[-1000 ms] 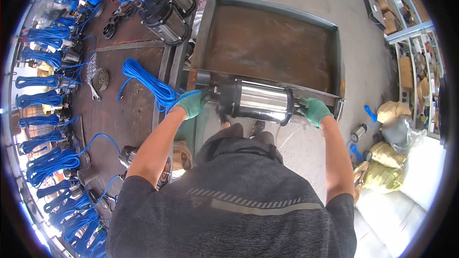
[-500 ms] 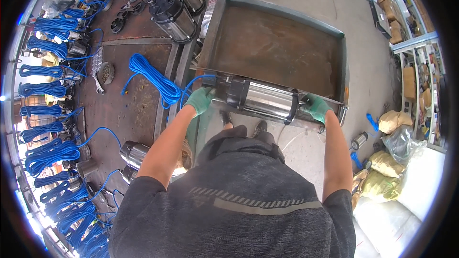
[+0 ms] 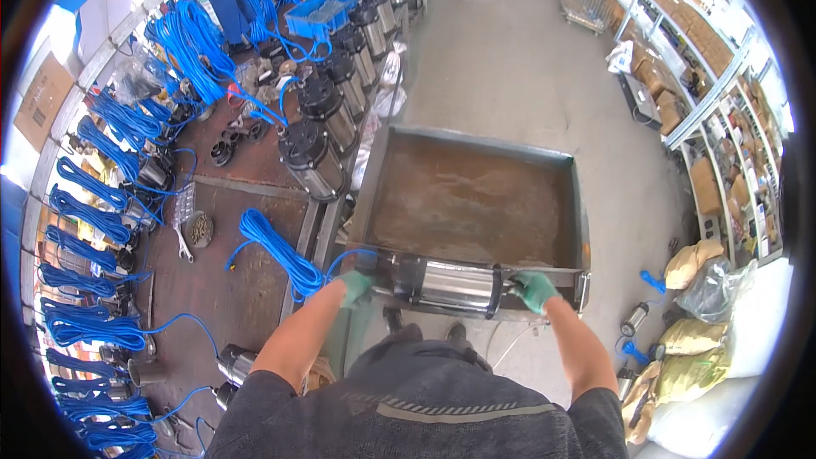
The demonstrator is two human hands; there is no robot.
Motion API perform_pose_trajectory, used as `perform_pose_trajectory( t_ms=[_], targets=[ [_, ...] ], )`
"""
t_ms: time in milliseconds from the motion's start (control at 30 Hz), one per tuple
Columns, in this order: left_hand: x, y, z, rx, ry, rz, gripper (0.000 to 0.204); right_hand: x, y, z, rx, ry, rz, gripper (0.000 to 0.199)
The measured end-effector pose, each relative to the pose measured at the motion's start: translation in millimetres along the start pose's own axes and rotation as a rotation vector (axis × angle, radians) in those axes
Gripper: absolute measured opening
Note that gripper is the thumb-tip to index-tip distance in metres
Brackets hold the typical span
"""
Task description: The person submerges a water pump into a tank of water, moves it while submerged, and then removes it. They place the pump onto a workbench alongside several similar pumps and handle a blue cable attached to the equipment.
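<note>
A shiny steel submersible pump [image 3: 457, 286] with black end parts lies on its side along the near rim of a shallow metal water tank [image 3: 581, 214]. My left hand [image 3: 356, 286], in a green glove, is closed at the pump's left end, its fingertips partly hidden. At the other end my right hand [image 3: 535, 291], gloved the same, grips the narrow part that sticks out. From the left end a blue cable runs to a coiled blue bundle [image 3: 279, 248] on the workbench. Brown, murky water stands in the tank beyond the pump.
On the rusty workbench [image 3: 229, 289] at left are a wrench [image 3: 182, 242], a bowl of small parts [image 3: 200, 229] and a row of upright pumps [image 3: 313, 157]. Blue cable coils [image 3: 93, 212] line its far left. Shelves [image 3: 722, 178] and sacks [image 3: 693, 336] stand at right.
The view has tilted up, so the tank, pump and hands sit lower and more of the far floor shows. Both hands stay at the pump's ends.
</note>
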State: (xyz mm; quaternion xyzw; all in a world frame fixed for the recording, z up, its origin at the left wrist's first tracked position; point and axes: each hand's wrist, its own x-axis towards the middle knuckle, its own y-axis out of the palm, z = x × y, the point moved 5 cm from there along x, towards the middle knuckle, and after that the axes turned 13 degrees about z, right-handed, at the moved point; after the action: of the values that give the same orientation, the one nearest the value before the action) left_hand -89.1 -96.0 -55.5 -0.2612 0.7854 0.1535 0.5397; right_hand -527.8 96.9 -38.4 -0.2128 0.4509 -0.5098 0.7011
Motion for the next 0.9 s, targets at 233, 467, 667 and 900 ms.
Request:
perform_pose_trajectory(
  t_ms=[233, 467, 667, 900],
  targets=[
    [4, -16, 22, 0.619, 0.75, -0.205, 0.038, -5, -8, 14, 0.217, 0.291, -0.057, 0.035],
    [-43, 2, -11, 1.254, 0.838, -0.211, 0.045, -8, -20, 3, 0.832, 0.528, 0.352, 0.038],
    [-13, -10, -4, 1.02, 0.904, -0.006, 0.041, -5, -2, -21, 1.033, 0.492, 0.398, 0.027],
    [95, -32, 45, 0.55, 0.543, 0.151, 0.045, -11, -16, 15, 0.441, 0.179, 0.199, 0.05]
  ],
)
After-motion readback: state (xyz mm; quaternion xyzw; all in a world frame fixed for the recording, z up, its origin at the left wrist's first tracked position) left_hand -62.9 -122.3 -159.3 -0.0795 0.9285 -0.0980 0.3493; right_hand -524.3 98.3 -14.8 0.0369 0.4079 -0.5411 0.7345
